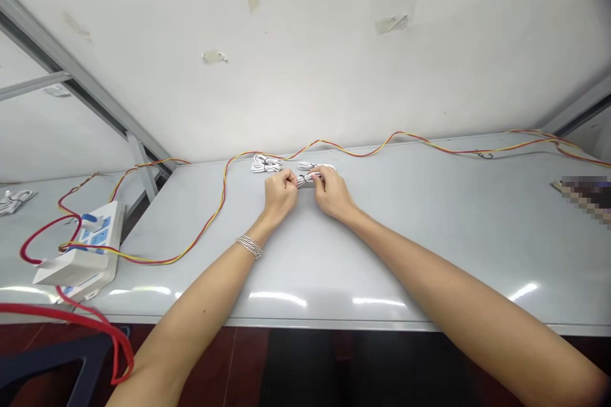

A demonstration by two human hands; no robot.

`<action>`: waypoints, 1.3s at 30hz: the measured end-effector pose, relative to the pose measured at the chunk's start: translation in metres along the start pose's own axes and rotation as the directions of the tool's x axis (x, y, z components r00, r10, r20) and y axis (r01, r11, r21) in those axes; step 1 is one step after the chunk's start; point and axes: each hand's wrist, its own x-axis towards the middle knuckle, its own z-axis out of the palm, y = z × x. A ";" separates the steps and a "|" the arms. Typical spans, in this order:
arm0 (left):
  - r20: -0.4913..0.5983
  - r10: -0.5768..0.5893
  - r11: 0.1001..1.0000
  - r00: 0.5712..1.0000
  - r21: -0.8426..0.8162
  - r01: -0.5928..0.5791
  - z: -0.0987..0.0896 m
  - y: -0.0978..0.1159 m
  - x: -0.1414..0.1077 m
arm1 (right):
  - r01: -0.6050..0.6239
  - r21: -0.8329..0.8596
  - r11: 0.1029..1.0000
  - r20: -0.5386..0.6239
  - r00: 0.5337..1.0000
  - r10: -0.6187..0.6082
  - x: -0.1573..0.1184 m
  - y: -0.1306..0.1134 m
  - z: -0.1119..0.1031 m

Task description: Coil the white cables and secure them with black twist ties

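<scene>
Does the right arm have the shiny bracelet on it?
No, the silver bangles sit on the left wrist, and the right arm has nothing on it.

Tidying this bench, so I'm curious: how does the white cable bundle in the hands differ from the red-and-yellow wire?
The white cable bundle is tightly coiled, while the red-and-yellow wire runs loose in long curves. The bundle is short and compact; the wire is far longer. The left hand and right hand grip the bundle, but neither touches the wire. Both lie over the same table.
</scene>
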 end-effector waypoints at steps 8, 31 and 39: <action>0.076 0.000 1.000 0.997 -0.002 0.000 0.008 -0.011 0.004 | -0.051 0.012 0.999 0.008 0.999 0.051 0.002 0.006 0.003; -0.039 -0.033 0.977 0.999 -0.211 0.024 0.009 -0.029 0.011 | -0.232 0.065 0.971 0.017 0.973 0.231 0.006 -0.004 -0.005; -0.055 -0.119 0.976 0.991 -0.191 0.107 0.008 -0.033 0.014 | -0.188 0.084 0.979 -0.045 0.980 0.192 0.006 -0.008 -0.007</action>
